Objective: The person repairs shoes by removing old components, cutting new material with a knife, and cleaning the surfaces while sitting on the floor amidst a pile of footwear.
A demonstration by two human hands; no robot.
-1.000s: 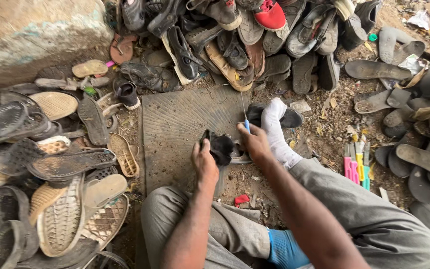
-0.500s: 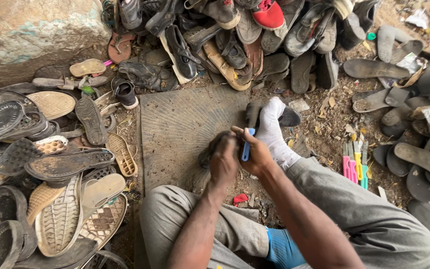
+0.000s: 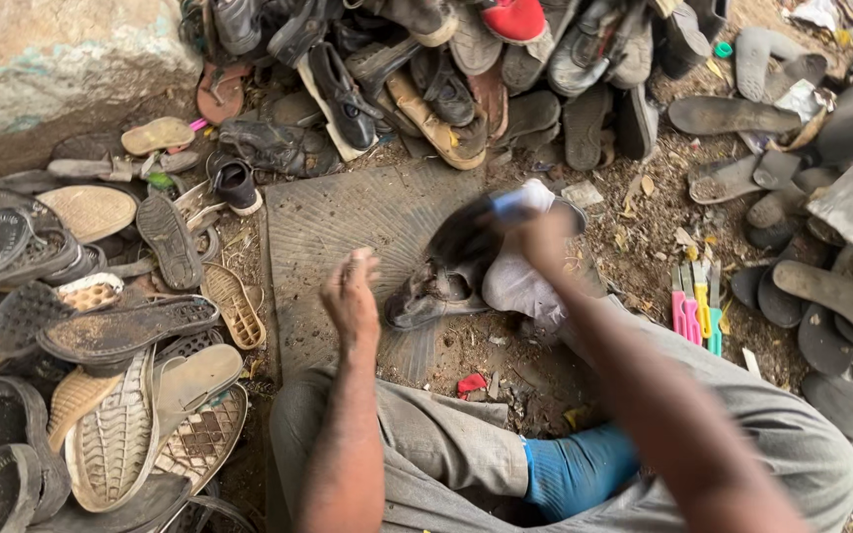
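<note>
A worn dark shoe [image 3: 443, 274] lies tilted on a ridged mat [image 3: 338, 222], leaning against my white-socked foot [image 3: 517, 286]. My right hand [image 3: 543, 237] is blurred at the shoe's upper end, closed around a blue-handled tool [image 3: 507, 204]. My left hand [image 3: 351, 296] hovers just left of the shoe with its fingers loose, holding nothing and not touching it. My grey trousers and a blue sock [image 3: 575, 469] fill the bottom of the view.
A heap of old shoes [image 3: 446, 69] lies beyond the mat. Loose soles [image 3: 111, 326] cover the ground on the left and more soles [image 3: 821, 286] on the right. Coloured cutters [image 3: 695, 311] lie to the right. A stone block [image 3: 51, 69] sits upper left.
My left hand has let go of the dark shoe and drawn back to the left. The right hand with the blue-handled tool has shifted up and right, and the shoe now shows fully.
</note>
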